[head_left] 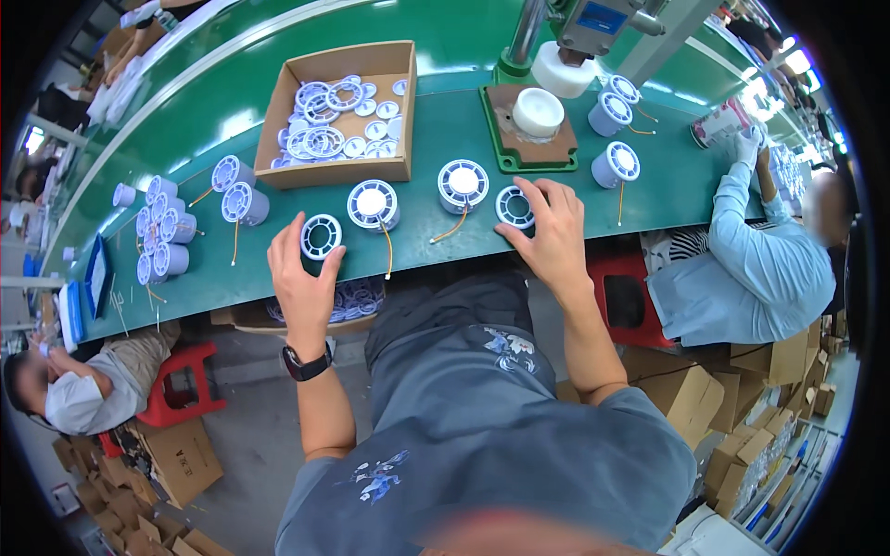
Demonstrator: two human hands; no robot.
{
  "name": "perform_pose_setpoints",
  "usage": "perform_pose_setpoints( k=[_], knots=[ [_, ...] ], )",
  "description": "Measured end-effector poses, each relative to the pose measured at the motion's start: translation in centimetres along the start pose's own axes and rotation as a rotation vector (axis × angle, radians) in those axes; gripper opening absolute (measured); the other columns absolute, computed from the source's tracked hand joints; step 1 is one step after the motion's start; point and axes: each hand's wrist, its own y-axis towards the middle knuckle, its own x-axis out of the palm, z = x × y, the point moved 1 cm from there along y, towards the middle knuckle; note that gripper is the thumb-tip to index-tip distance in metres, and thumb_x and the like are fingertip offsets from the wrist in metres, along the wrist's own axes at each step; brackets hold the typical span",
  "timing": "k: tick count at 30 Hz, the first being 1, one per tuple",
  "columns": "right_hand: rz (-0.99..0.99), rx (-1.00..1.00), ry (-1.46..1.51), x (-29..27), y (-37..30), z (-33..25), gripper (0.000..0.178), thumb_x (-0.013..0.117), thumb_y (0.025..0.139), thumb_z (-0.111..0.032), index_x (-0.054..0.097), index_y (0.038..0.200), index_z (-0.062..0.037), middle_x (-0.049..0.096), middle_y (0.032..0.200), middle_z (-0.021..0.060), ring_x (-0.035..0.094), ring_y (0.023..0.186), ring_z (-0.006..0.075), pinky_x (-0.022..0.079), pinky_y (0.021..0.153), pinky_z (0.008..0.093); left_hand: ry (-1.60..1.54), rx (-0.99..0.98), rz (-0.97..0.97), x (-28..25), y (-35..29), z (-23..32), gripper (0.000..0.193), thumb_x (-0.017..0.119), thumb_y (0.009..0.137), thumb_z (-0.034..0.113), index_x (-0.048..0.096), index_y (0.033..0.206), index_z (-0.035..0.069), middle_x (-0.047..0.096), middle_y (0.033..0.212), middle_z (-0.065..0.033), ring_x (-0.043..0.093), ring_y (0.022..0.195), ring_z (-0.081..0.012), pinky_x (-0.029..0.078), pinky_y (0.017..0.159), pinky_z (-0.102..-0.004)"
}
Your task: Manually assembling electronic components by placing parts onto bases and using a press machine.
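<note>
My left hand (304,281) grips a pale lilac slotted plastic ring (322,221) between thumb and fingers at the near edge of the green bench. Another slotted ring (502,206) is between the thumb and fingers of my right hand (554,232). Between my hands stand two upright lilac cylindrical housings: the left housing (374,201) and the right housing (463,185). Each has a slotted top with a white centre, and an orange wire trails toward me.
A cardboard box (403,162) holds loose rings and small discs. Behind my right hand stands a green press (561,162) with a white round block. More housings (245,203) stand left and right. A co-worker (751,269) sits at right, another person (102,385) at left.
</note>
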Motion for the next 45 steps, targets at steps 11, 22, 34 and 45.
perform_pose_setpoints(
  k=[11, 22, 34, 45],
  knots=[
    [-0.037, -0.006, -0.015, 0.1, 0.1, -0.9, 0.063, 0.08, 0.072, -0.021, 0.057, 0.129, -0.0092, 0.052, 0.128, 0.0164, 0.049, 0.118, 0.034, 0.039, 0.098, 0.0444, -0.171, 0.221, 0.048, 1.3, 2.9, 4.8, 0.066, 0.081, 0.076, 0.016, 0.052, 0.133, 0.0, 0.057, 0.122, -0.0183, 0.053, 0.112, -0.0356, 0.044, 0.095, -0.0425],
    [0.08, 0.081, -0.045, 0.7, -1.3, -1.6, 0.062, 0.08, 0.072, -0.02, 0.056, 0.128, -0.0085, 0.048, 0.132, 0.018, 0.047, 0.121, 0.0373, 0.035, 0.103, 0.0471, -0.113, 0.112, 0.077, 3.8, 2.4, 4.8, 0.072, 0.084, 0.073, 0.023, 0.051, 0.133, 0.0, 0.053, 0.119, -0.0174, 0.051, 0.109, -0.0353, 0.044, 0.093, -0.0432],
    [0.11, 0.076, 0.016, 0.9, -0.6, -1.6, 0.056, 0.08, 0.072, -0.02, 0.06, 0.122, -0.0077, 0.056, 0.12, 0.0146, 0.05, 0.115, 0.0334, 0.035, 0.099, 0.0458, -0.273, -0.057, 0.093, 5.6, 2.7, 4.6, 0.064, 0.087, 0.071, 0.023, 0.053, 0.12, -0.001, 0.056, 0.114, -0.0171, 0.057, 0.105, -0.0327, 0.047, 0.09, -0.0406],
    [0.013, -0.132, 0.057, 0.5, 0.2, -0.3, 0.058, 0.08, 0.072, -0.02, 0.059, 0.125, -0.0093, 0.056, 0.12, 0.0148, 0.049, 0.117, 0.0335, 0.034, 0.102, 0.047, -0.499, -0.122, -0.036, 4.6, 2.6, 3.9, 0.093, 0.081, 0.073, 0.004, 0.028, 0.149, 0.006, 0.062, 0.115, -0.0152, 0.064, 0.102, -0.0242, 0.05, 0.09, -0.0353]
  ],
)
